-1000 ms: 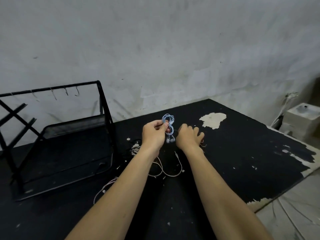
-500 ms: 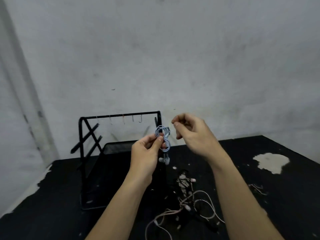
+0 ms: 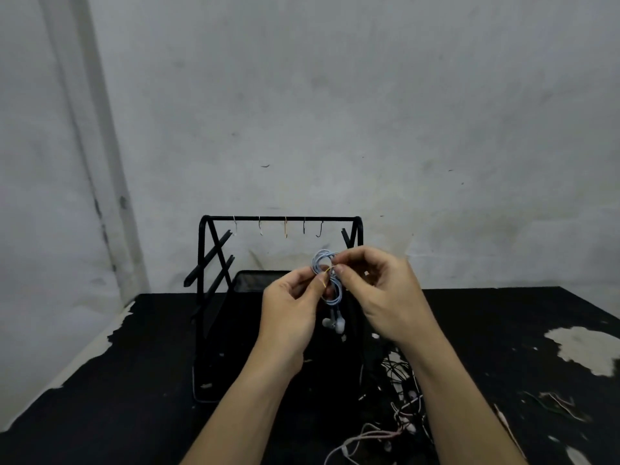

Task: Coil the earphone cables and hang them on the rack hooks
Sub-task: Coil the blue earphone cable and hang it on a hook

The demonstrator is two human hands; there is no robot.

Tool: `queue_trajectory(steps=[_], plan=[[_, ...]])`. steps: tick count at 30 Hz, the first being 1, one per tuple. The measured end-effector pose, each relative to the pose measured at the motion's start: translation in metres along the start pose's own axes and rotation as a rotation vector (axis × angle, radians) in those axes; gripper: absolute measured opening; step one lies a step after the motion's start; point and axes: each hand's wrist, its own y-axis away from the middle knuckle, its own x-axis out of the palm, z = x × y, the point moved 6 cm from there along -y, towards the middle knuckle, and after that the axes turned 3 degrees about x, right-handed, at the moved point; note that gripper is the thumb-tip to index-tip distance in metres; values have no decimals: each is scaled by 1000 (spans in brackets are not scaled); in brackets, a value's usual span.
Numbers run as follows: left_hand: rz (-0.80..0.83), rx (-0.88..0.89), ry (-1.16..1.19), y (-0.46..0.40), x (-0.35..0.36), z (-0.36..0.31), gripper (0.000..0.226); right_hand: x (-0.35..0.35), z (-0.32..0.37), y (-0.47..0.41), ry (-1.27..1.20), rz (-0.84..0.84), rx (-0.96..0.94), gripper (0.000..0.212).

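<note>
A pale blue earphone cable (image 3: 330, 280), coiled in a figure eight, is held up in front of the black rack (image 3: 208, 250). My left hand (image 3: 292, 307) pinches the coil at its waist. From the right, my right hand (image 3: 379, 293) pinches the same coil, where a thin yellow tie shows. Two white earbuds (image 3: 335, 325) dangle below the coil. The rack's top bar carries several small hooks (image 3: 285, 227), all bare. A tangle of other earphone cables (image 3: 399, 407) lies on the black table to the lower right.
The rack stands on the black table (image 3: 100, 380) against a grey wall, with a mesh tray at its base. Paint is chipped off the tabletop at the right (image 3: 587, 347). A few loose wire ties (image 3: 557, 402) lie at the right.
My view has turned left, bringing the rack to the centre. Both hands lifted the coil off the table area. My right hand came in and now pinches the coil.
</note>
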Motion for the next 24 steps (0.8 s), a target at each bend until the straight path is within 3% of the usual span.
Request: queue_trajectory(steps=[7,11,14,19,24], plan=[[6,-46,5,-8,-4,9,13,-3,-8,-5,-58,-10,-12,15],[45,-51,-40,-5,3,13,14,-3,4,-2,49,-115,-235,17],[58,-84,-30,-3,6,17,12,1,2,1,131,-99,-336,20],[32,-93,27,-5,0,15,10,2,-12,-3,239,47,-290,20],[12,-108,-30,-8,-4,17,17,-1,-20,-4,249,183,-123,18]])
